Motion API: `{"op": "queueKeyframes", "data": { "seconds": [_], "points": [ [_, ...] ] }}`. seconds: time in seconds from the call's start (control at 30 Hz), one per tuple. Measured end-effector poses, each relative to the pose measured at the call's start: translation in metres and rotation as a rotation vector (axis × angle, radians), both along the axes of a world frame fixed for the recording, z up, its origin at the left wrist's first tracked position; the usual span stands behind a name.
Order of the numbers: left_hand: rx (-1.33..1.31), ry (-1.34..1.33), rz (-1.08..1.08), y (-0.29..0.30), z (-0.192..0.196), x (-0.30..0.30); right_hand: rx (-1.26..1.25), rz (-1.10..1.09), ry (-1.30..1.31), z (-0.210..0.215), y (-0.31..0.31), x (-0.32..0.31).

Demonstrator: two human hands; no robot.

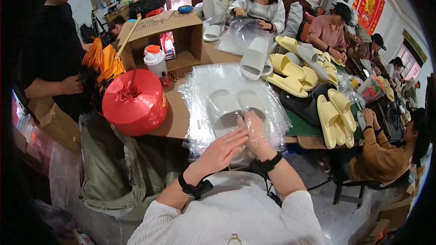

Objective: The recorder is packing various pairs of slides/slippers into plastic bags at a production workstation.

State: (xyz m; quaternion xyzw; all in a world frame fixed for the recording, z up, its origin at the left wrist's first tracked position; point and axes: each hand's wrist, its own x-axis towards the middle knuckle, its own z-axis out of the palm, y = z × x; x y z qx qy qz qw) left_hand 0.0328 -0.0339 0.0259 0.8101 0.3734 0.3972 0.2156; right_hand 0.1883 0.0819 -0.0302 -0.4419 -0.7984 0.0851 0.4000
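A pair of pale grey slide slippers (224, 105) lies under clear plastic on a pile of clear plastic bags (198, 79) in front of me. My left hand (225, 147) is open, its fingers stretched out and held together, the tips touching the side of my right hand. Glare from clear film crosses my right hand (255, 132), which rests on the near part of the slippers. Its fingers are bent and closed, and what they grip is hidden. Another grey slipper pair (255, 59) lies at the far edge of the pile.
A big roll of red twine (134, 102) stands at left, beside a white shaker bottle (156, 61) and a cardboard box (190, 41) with a phone. Yellow slippers (334, 118) and a black slipper (299, 106) are heaped at right. Co-workers sit around the table; one stands at left.
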Motion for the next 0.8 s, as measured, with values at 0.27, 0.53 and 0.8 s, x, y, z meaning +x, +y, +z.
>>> {"op": "queueKeyframes", "data": {
  "seconds": [0.27,0.53,0.8],
  "points": [
    [0.01,0.016,0.14,-0.008,-0.003,-0.036,-0.233,-0.187,0.009,-0.004,0.049,-0.04],
    [-0.067,0.188,0.542,-0.028,-0.042,-0.059,0.049,0.18,-0.092,0.03,-0.055,0.015],
    [-0.534,-0.48,0.61,-0.024,-0.047,-0.087,-0.153,-0.039,0.075,0.052,-0.084,0.113]
  ]
}}
